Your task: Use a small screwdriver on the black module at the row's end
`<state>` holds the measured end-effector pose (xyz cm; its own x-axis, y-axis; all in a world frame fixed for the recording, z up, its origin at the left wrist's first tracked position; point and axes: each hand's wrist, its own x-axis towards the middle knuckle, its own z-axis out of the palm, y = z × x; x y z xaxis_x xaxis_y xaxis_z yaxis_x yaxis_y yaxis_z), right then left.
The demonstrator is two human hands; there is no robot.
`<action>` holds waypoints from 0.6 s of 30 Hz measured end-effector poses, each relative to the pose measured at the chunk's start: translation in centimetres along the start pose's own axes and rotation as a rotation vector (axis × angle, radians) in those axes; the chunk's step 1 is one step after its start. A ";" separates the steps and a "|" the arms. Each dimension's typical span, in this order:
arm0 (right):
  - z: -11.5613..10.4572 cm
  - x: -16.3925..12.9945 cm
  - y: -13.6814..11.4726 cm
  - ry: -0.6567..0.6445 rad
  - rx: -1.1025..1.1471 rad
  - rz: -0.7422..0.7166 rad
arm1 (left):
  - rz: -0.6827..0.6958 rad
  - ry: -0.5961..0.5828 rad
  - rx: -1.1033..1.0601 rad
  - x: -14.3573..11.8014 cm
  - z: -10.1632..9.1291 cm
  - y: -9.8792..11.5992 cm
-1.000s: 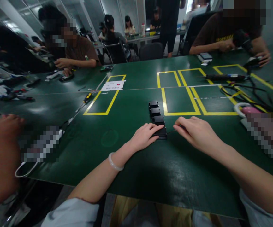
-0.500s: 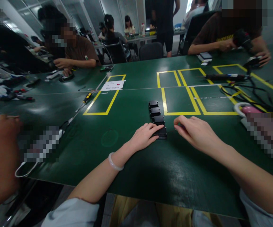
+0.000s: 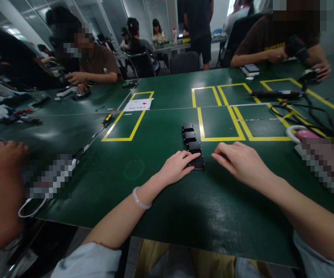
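Far left: a co-worker's hand (image 3: pixel 4 154) rests at the table (image 3: pixel 161 200) edge, next to a blurred patch and a white loop (image 3: pixel 27 208). Bare green surface lies between that and the left hand (image 3: pixel 176 166), with a faint ring mark (image 3: pixel 134 169) on it. Near edge of the table runs below both forearms, with open green between edge and hands.

Beyond, a screwdriver (image 3: pixel 104 122) lies beside a yellow-taped box (image 3: pixel 128 116); inside the box's far end sits a white card (image 3: pixel 138 104), the rest of it bare. Centre-right: more taped boxes (image 3: pixel 219 112), the near one holding nothing visible.

Row of four black blocks (image 3: pixel 191 144) runs away from the person, just left of the near taped box. Left hand lies flat, fingers loosely spread, fingertips on the nearest block (image 3: pixel 198 163); white bracelet (image 3: pixel 139 199) on the wrist. Not gripping, only pressing down on the block.

Right hand (image 3: pixel 240 162) sits just right of the nearest block, fingers curled narrow; a thin dark tip (image 3: pixel 210 161) shows between it and the block. Cannot tell whether the fingers pinch it.

Far right: tangled cables (image 3: pixel 302 112), a pink and white object (image 3: pixel 301 135), a blurred patch at the edge.
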<state>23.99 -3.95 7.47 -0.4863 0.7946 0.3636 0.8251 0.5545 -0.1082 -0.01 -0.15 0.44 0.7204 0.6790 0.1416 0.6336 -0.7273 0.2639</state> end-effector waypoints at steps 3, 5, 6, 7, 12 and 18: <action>0.1 0.0 0.1 0.001 -0.007 0.013 | -0.001 0.000 0.002 0.0 0.0 0.0; 0.1 0.0 0.0 -0.008 0.002 0.028 | -0.001 0.000 0.003 0.0 0.0 0.0; 0.1 0.0 0.0 -0.013 0.013 0.034 | -0.002 0.000 0.003 0.0 0.0 0.0; 0.1 -0.1 -0.1 -0.016 0.029 0.040 | -0.003 -0.001 0.003 0.0 0.0 0.0; -0.1 -0.1 -0.3 -0.041 0.092 0.055 | -0.006 -0.005 0.000 0.0 -0.1 0.1; -0.1 0.0 -0.2 -0.031 0.032 0.013 | -0.002 -0.006 -0.002 0.0 -0.1 0.0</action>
<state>23.91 -4.09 7.59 -0.4848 0.8088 0.3329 0.8221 0.5513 -0.1420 -0.02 -0.14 0.53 0.7209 0.6796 0.1358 0.6341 -0.7259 0.2664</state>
